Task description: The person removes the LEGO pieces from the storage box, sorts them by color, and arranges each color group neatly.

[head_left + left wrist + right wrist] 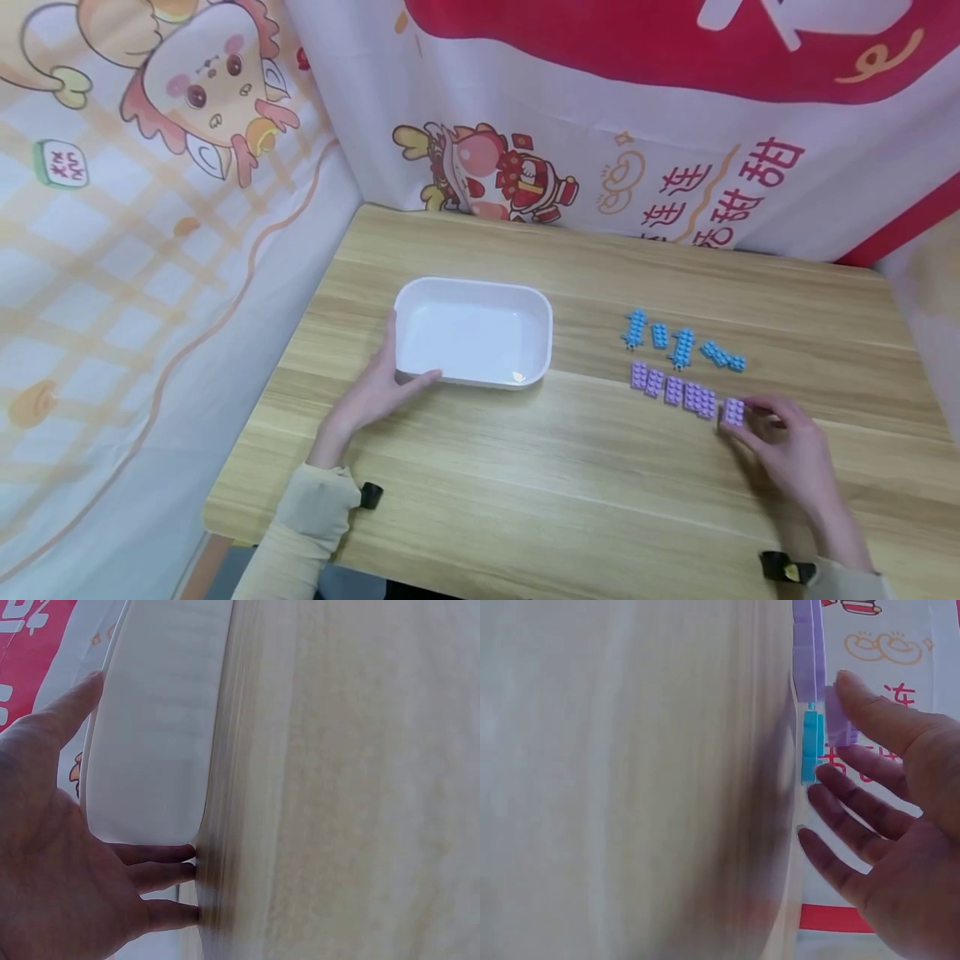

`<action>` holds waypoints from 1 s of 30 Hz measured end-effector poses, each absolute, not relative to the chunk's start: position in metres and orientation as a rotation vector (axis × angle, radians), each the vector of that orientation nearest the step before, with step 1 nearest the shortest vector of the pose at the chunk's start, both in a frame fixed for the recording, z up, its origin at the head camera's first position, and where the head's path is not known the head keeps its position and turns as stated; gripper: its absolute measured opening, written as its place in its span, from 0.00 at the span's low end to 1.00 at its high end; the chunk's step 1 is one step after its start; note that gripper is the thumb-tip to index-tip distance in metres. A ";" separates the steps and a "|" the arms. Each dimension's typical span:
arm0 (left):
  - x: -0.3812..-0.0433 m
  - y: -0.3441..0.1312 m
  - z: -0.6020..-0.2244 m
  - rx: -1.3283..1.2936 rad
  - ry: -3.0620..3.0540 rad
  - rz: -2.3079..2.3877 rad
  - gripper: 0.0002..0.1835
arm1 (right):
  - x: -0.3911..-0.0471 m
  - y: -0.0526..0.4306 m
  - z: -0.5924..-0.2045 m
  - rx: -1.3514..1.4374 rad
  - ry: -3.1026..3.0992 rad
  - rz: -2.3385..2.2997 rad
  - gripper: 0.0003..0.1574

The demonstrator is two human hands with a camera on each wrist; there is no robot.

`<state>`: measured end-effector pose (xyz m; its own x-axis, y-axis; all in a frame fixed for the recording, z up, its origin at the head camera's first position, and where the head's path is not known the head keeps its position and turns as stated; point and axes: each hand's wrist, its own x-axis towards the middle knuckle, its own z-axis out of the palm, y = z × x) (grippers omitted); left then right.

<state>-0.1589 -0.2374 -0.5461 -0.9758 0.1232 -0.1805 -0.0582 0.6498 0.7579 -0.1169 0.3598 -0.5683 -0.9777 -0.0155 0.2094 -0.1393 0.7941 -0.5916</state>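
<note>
My right hand (pixel 798 454) pinches a purple toy building brick (pixel 732 412) between thumb and fingertips, at the right end of a row of purple bricks (pixel 673 390). In the right wrist view that brick (pixel 841 716) sits between the thumb and index finger, slightly off the table, and the other fingers spread loosely. My left hand (pixel 371 392) rests against the left corner of a white rectangular tub (pixel 474 379). Its thumb touches the tub's rim and its fingers lie extended along the side wall, as the left wrist view shows the tub (pixel 157 727). The tub holds nothing.
Behind the purple row lies a row of blue pieces (pixel 682 347), some with small side pegs. All stand on a wood-grain table (pixel 525 475). Printed cloths (pixel 322 100) hang at the back and left edges.
</note>
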 end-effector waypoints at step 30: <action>-0.171 -0.235 -0.551 0.128 2.612 1.304 0.69 | -0.130 0.367 -0.571 0.173 -2.916 0.938 0.48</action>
<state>-0.1706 -0.2354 -0.5514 -0.9722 0.1744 -0.1563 -0.0200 0.6030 0.7975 -0.1302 0.3668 -0.5713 -0.9909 -0.0844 0.1048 -0.1296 0.8071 -0.5760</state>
